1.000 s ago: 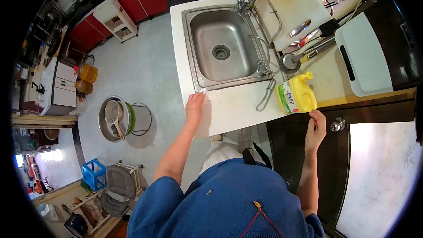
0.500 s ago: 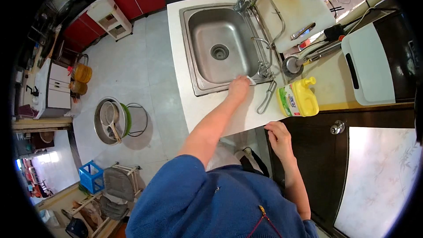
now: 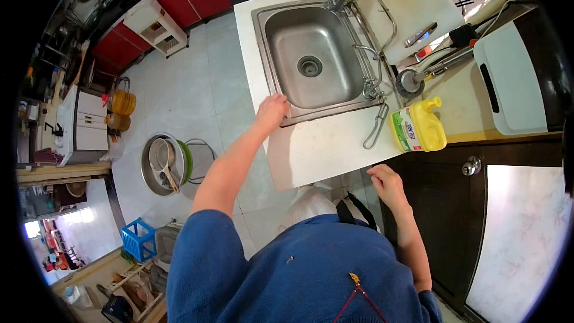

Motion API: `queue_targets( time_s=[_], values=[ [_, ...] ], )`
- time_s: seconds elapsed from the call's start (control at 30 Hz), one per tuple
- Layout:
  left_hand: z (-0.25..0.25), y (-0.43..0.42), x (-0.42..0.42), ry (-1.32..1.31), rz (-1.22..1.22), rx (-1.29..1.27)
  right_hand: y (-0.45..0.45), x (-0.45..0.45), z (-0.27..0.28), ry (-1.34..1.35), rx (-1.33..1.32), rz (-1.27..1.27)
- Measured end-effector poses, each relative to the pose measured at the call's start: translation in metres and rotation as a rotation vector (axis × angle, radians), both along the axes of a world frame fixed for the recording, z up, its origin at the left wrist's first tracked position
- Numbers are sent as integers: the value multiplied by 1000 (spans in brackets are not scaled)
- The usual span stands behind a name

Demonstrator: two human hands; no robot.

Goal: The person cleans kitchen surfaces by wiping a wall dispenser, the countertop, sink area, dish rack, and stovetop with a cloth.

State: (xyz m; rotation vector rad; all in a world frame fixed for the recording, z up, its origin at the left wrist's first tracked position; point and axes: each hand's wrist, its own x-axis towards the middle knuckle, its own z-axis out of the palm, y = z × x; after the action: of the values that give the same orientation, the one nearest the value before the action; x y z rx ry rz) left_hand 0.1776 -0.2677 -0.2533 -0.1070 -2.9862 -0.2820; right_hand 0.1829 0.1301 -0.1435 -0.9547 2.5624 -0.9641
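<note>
My left hand [image 3: 272, 112] is closed and pressed down at the near left corner of the steel sink [image 3: 276, 75]. What it holds is mostly hidden under the fingers; a small white edge, like a cloth, shows beside them. The basin has a round drain [image 3: 310, 66] and nothing lying in it. My right hand [image 3: 387, 185] hangs just off the counter's near edge, its fingers loosely curled with nothing visible in them. Nearest to it on the white counter [image 3: 323, 149] stands a yellow detergent jug [image 3: 426, 124] with a pump top.
A wire hook [image 3: 376, 127] lies by the sink corner. Behind the sink are a faucet [image 3: 336, 0], a wire rack, a cutting board [image 3: 412, 6] and a scrubber [image 3: 410, 83]. A dark door [image 3: 442, 221] is at right. Metal bowls [image 3: 156, 170] stand left, above the floor.
My left hand has slid left along the sink's near rim, from the right part to the left corner. My right hand has drawn slightly away from the counter edge. The view has shifted a little.
</note>
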Motion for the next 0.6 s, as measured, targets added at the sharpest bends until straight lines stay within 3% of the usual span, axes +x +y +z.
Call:
queue_targets(
  time_s=[0.03, 0.13, 0.2, 0.33, 0.53, 0.6],
  values=[
    [0, -11, -13, -1, 28, -81, 1, 0, 0, 22, -4, 3],
    [-13, -54, -54, 186, 215, 150, 7, 1, -1, 34, 6, -10],
    [1, -66, -60, 435, 434, 562, 16, 7, -3, 14, 20, -35],
    [11, -49, -20, 392, 506, 579, 20, 13, -17, -74, 60, -72],
    [-11, 96, 18, 395, 105, 575, 2, 14, -39, -59, 84, 61],
    [-24, 130, 24, 229, 26, 527, -12, 13, -37, -52, 92, 104]
  ],
)
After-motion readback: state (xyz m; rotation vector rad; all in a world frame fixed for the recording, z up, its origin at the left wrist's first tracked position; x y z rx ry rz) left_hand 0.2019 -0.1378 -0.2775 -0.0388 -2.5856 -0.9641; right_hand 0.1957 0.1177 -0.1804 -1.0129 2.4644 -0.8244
